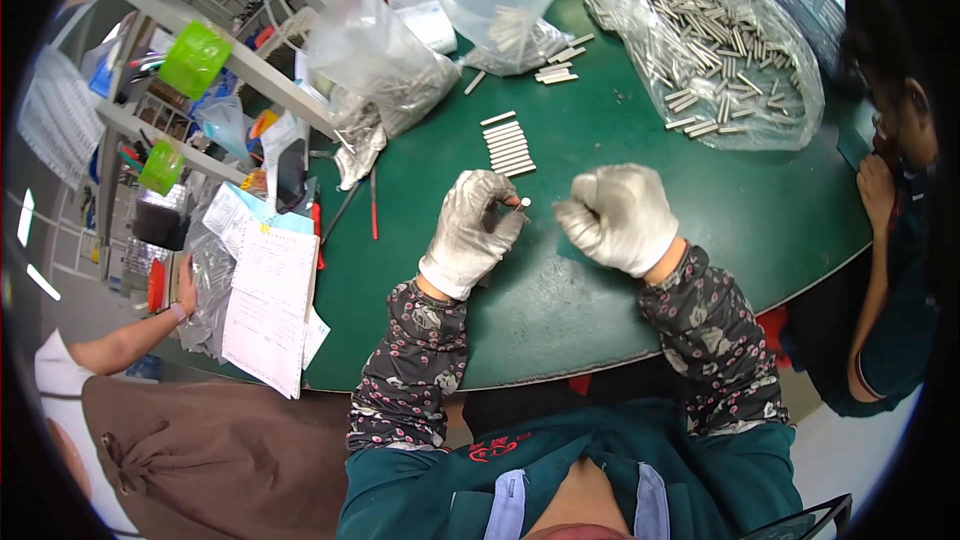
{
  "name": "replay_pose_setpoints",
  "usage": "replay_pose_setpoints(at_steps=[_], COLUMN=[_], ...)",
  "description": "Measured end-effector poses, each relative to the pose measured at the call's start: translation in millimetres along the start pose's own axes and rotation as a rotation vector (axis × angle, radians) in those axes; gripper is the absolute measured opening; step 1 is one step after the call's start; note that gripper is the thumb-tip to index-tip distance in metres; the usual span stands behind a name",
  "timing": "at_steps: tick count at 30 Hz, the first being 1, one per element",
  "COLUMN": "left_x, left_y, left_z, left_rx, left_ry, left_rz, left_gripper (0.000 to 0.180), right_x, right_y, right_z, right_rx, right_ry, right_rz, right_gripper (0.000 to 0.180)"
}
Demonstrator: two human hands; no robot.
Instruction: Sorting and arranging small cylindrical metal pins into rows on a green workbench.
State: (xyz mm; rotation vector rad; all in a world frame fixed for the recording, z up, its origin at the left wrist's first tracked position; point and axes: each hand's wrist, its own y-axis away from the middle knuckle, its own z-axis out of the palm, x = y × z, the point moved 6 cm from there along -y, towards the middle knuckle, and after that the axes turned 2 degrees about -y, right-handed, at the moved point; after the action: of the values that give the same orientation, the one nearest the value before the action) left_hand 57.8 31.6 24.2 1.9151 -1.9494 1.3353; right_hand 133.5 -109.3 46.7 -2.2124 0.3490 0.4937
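Gloved left hand (470, 230): fingers (500, 202) pinched on a small metal pin (524, 202), held above the green bench (600, 270). Gloved right hand (620, 215): fingers curled into a fist just beside the pin; contents cannot be told. Beyond them, a row of metal rods (509, 146) lies on the bench, with a clear bag of rods (715, 40) farther back.

My gloves (470, 230) are pale grey; my sleeves (415, 370) dark with pink florets; the table (620, 140) deep green; the rods (510, 148) silvery.

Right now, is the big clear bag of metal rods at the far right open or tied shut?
Open. The clear bag gapes at its near edge, and metal rods spill onto the green table.
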Motion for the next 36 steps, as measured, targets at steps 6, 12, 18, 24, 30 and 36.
replay_pose_setpoints(at_steps=[6,12,18,24,30,36], left_x=[-18.4,-22.7,-18.2,1.4,35.2,17.8], left_y=[7.1,6.4,6.6,-2.4,0.0,0.6], left_z=[-9.9,-6.8,-8.8,-1.8,-1.6,-3.3], left_rx=[0.124,0.122,0.132,0.034,0.035,0.093], left_ry=[0.308,0.355,0.295,0.185,-0.072,0.336], left_rz=[0.017,-0.007,0.032,0.129,0.531,0.181], left_gripper=[0.026,0.016,0.016,0.029,0.034,0.026], right_x=[9.5,16.1,19.1,4.3,-3.0,10.3], right_y=[7.1,10.1,11.6,3.6,-2.7,1.7], right_z=[21.6,25.7,30.1,21.0,19.2,10.1], right_rx=[-0.327,-0.419,-0.454,-0.193,-0.164,-0.074], right_ry=[0.225,0.238,0.239,0.119,-0.072,0.2], right_rz=[0.198,0.274,0.309,0.197,0.123,0.156], right_gripper=[0.036,0.041,0.045,0.046,0.035,0.035])
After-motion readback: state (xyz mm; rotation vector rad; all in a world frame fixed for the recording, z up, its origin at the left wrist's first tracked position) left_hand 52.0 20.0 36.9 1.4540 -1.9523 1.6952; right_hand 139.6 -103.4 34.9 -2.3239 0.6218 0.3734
